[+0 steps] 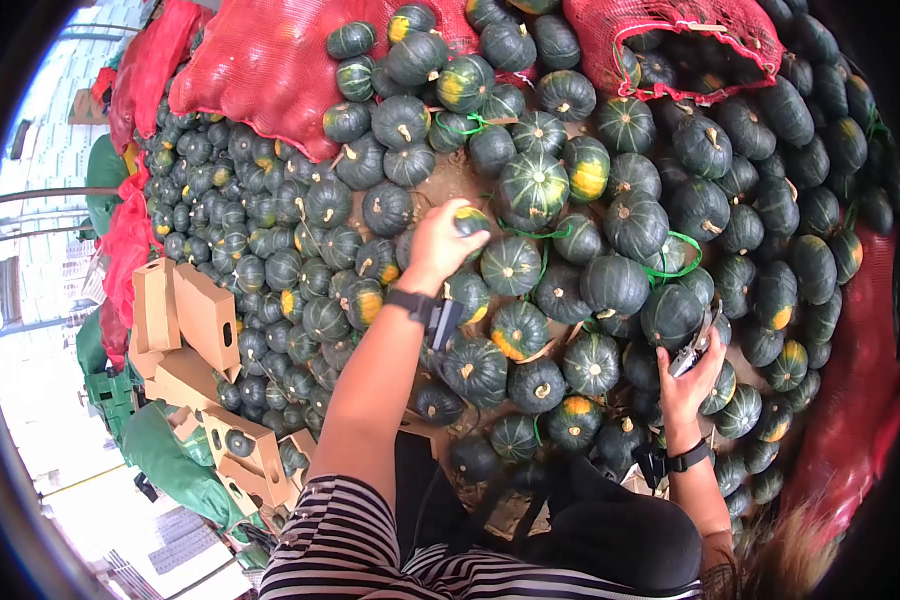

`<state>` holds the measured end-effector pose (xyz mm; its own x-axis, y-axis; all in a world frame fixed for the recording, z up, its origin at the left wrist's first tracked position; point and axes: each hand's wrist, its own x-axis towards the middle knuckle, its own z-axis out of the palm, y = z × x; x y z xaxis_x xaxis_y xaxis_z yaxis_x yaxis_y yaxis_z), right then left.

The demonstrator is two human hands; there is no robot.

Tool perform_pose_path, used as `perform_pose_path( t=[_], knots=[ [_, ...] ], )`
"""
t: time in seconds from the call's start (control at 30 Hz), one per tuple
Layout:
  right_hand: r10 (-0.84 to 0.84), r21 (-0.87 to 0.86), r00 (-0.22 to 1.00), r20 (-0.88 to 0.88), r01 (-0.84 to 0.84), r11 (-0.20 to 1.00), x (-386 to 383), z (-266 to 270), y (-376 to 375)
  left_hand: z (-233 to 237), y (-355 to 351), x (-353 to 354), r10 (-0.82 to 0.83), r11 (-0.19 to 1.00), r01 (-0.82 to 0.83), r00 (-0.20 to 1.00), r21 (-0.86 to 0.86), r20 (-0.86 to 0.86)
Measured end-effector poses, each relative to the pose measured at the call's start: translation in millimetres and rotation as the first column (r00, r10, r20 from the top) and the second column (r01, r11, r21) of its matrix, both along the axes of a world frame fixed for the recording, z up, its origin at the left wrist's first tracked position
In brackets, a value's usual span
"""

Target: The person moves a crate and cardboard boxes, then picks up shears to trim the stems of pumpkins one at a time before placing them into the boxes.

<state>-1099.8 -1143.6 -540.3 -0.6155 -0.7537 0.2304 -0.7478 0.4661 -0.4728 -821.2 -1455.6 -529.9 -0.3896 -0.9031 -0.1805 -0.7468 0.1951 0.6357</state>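
Observation:
My left hand [444,248] reaches forward over the pile, its fingers curled round a small dark green squash [470,221] with a yellow patch. Just past it sits a larger ribbed squash [533,190] with pale stripes. On the right, my right hand [688,388] is closed on metal pruning shears [691,352], whose blades point up and away from me. Beside the blades lies a dark round squash [672,316], partly overlapped by them. Both wrists carry black bands.
Squashes surround both hands, with green twine [678,258] among them. Red mesh sacks [260,75] lie at the back, one sack [670,30] gaping open with squashes inside. Cardboard boxes [207,318] and a green sack [175,460] stand left. Red sheeting [855,380] borders the right.

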Motion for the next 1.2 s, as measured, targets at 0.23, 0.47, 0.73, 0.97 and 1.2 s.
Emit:
perform_pose_path(
  t=[0.23,0.47,0.73,0.97,1.2],
  knots=[
    [0.243,-0.062,0.934,0.261,-0.235,0.970,20,78,-16,75,103,9,0.747,0.629,0.055,0.235,0.776,-0.622],
    [0.692,0.182,0.722,0.012,-0.682,0.708,67,126,-66,87,165,-25,0.606,0.752,-0.096,0.491,0.653,-0.625],
    [0.658,0.191,0.689,0.303,-0.720,0.667,94,113,-51,94,189,-30,0.358,0.909,-0.402,0.887,-0.108,-0.291],
    [0.158,-0.212,-0.262,0.952,-0.192,0.958,69,93,-44,79,182,2,0.782,0.514,0.067,0.372,0.855,-0.499],
    [0.228,-0.176,0.205,0.952,-0.244,0.954,32,89,-17,98,219,11,0.935,0.290,0.814,-0.130,0.503,-0.329]
  ],
)
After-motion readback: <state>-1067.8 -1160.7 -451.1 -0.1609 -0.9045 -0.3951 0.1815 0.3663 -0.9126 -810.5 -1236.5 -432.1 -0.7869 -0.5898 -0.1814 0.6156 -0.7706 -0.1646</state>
